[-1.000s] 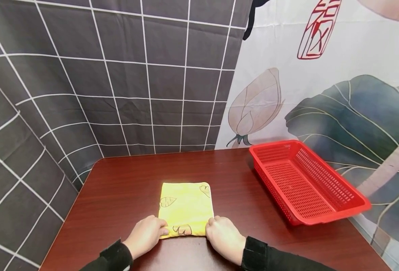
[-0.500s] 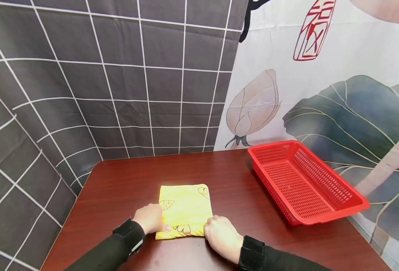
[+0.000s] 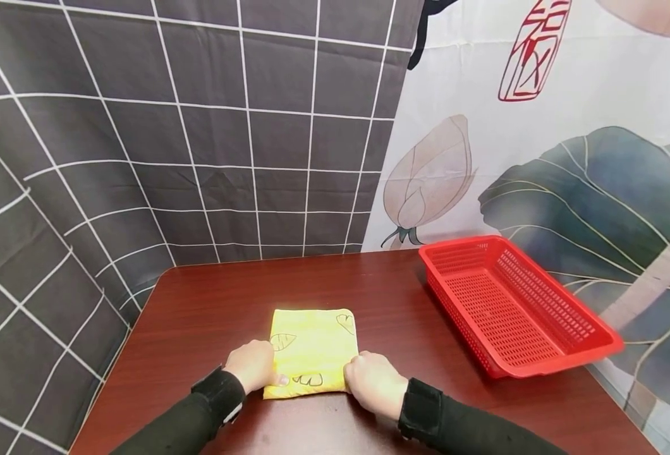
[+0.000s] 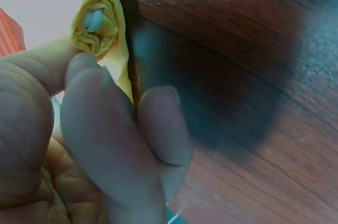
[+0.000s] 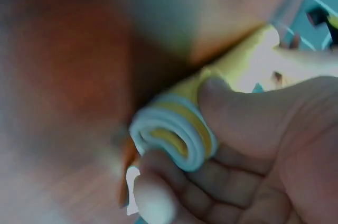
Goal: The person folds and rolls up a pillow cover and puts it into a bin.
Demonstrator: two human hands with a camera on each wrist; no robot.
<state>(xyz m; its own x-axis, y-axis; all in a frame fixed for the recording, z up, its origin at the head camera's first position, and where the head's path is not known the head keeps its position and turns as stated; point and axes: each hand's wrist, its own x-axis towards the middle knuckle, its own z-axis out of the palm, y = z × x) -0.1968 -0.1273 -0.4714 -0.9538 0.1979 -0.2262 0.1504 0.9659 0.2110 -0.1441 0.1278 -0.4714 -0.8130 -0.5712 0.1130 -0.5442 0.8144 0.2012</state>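
Yellow towel (image 3: 312, 351) with leaf prints lies on dark wooden table (image 3: 210, 309), near front edge, its near end rolled into tight coil. Left hand (image 3: 252, 365) pinches roll's left end, thumb and fingers curled round it. Right hand (image 3: 371, 382) grips right end same way; layered spiral shows in right wrist view. Red perforated basket (image 3: 596, 351) sits well apart at table's right. Patterned curtains hang behind.

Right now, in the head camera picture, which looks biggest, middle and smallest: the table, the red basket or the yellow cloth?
1. The dark brown wooden table looks largest.
2. The red plastic mesh basket comes next.
3. The yellow folded cloth with leaf prints looks smallest; the hands cover its near end.
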